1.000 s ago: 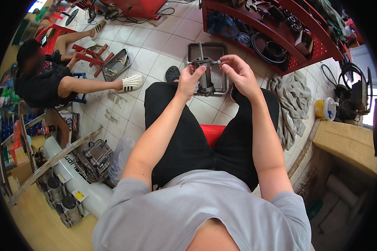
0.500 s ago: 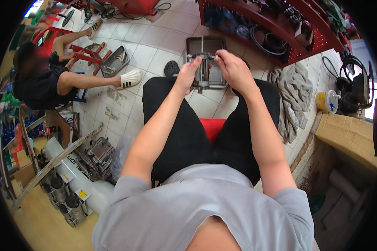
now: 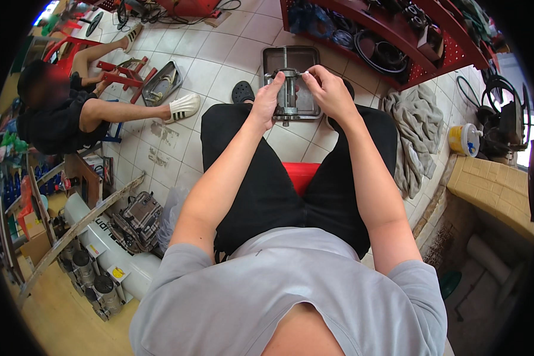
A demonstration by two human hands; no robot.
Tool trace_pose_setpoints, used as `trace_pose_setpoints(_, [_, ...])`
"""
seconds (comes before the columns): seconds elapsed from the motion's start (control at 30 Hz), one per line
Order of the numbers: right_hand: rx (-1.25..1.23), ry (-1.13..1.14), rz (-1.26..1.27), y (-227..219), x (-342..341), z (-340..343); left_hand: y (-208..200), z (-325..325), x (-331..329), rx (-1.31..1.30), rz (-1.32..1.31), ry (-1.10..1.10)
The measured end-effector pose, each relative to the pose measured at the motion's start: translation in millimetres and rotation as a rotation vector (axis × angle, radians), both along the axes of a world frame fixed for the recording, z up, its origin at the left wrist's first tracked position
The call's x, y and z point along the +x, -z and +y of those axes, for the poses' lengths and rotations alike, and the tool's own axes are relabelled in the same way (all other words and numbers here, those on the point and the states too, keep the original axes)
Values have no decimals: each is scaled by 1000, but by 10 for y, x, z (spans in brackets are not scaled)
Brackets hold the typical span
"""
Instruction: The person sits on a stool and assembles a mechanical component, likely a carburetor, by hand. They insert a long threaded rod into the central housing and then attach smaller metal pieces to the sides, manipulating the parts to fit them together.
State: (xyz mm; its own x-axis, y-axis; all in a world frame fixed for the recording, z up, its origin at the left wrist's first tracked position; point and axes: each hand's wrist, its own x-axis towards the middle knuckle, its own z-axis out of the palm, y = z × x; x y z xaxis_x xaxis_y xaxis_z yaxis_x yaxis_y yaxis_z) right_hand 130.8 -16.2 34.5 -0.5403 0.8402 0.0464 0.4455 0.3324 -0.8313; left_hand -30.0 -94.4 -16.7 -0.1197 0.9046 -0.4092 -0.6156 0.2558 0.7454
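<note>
Between my knees I hold a metal screw tool that looks like a puller, with a long upright rod and side bars joined by cross plates. My left hand is wrapped round its left side, thumb up near the upper plate. At that plate's right end, the fingertips of my right hand are pinched together on a small part that they mostly hide. A grey metal tray lies on the tiled floor, beneath the tool.
To the left sits another person, beside a red stool and a second tray with parts. A red shelf stands at the far right. A grey cloth and a white-yellow tub lie right of my leg.
My right hand's fingers have shifted slightly at the upper plate, the index finger lifting a little. My left hand keeps its hold on the tool, which has barely moved.
</note>
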Motion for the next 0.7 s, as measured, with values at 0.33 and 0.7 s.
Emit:
trace_pose_setpoints(0.33, [41, -111, -8, 49, 40, 51, -62, -25, -22, 93, 26, 69])
trace_pose_setpoints(0.7, [-16, 193, 111, -2, -35, -8, -55, 32, 19, 173, 711, -35])
